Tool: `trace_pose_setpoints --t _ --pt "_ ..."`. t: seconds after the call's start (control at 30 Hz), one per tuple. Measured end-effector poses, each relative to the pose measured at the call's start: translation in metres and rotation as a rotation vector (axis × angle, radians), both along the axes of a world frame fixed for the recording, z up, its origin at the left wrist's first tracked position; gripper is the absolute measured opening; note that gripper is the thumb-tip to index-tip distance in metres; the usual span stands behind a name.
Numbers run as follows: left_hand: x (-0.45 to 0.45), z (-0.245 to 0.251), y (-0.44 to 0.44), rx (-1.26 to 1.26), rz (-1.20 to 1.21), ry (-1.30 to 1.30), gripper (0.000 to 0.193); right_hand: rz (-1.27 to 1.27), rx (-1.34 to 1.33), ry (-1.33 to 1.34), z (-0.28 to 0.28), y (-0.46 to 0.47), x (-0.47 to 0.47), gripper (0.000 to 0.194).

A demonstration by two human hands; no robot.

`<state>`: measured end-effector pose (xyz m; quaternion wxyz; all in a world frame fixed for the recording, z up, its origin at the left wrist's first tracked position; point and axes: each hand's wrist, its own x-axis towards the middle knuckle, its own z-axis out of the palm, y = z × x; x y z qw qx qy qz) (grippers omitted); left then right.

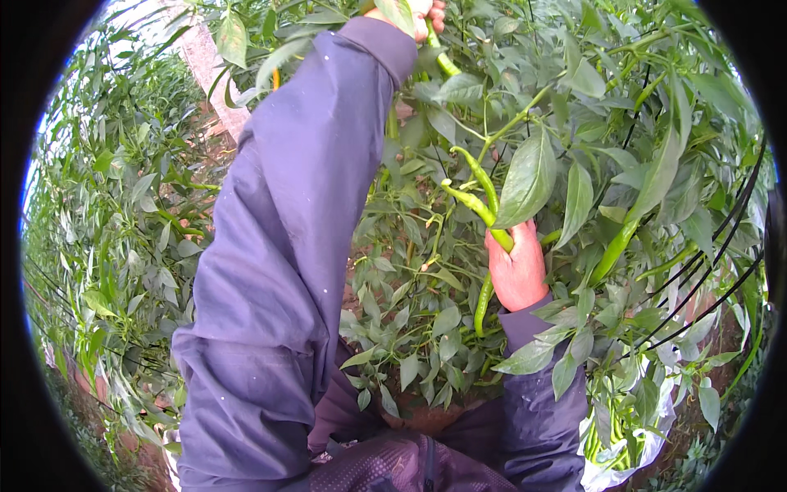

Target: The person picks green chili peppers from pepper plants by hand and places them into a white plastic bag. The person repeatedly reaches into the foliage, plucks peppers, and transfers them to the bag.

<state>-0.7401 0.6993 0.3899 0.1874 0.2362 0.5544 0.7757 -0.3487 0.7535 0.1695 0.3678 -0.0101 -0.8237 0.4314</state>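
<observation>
My right hand point(521, 264) is closed around long green chili peppers point(473, 202), whose stem ends stick out past the thumb to the upper left. A large pepper leaf point(529, 178) overlaps the fingertips. Just below that hand, another curved green pepper point(484, 304) points downward; whether it is held or hanging I cannot tell. At the top edge, my left hand point(424, 24) reaches far forward into the plants, partly hidden by a leaf and cut off by the frame. A green pepper point(446, 60) lies against its fingers, and its grip is unclear.
A white plastic bag point(652, 452) with several green peppers stands low at the right. Dark cords point(707, 264) slant through the foliage there. More green peppers point(615, 252) hang at the right. A pale post point(212, 74) rises at the upper left, beside dense pepper plants point(117, 215).
</observation>
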Motion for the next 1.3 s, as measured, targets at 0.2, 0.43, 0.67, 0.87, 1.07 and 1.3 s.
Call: trace_pose_setpoints --t 0.2,0.43,0.67,0.87,1.07,1.3 --pt "0.022 -0.010 -0.013 -0.216 0.190 0.189 0.025 -0.024 -0.009 0.011 0.004 -0.004 -0.002 0.018" --pt "0.042 0.011 -0.040 -0.197 -0.090 -0.011 0.030 0.009 0.059 -0.090 0.000 -0.001 0.002 0.034" --pt "0.061 -0.033 -0.027 -0.289 0.034 0.177 0.033 -0.008 0.088 -0.098 0.000 0.002 0.000 0.035" --pt "0.062 -0.097 0.000 -0.647 0.141 0.446 0.057 0.025 0.071 -0.111 0.004 0.001 0.002 0.042" --pt "0.037 -0.101 0.044 -1.315 0.475 0.619 0.044 -0.042 0.146 -0.046 0.005 -0.001 0.003 0.044" --pt "0.025 -0.105 0.046 -0.882 0.744 0.353 0.037 -0.021 0.081 0.004 0.005 -0.003 0.003 0.022"
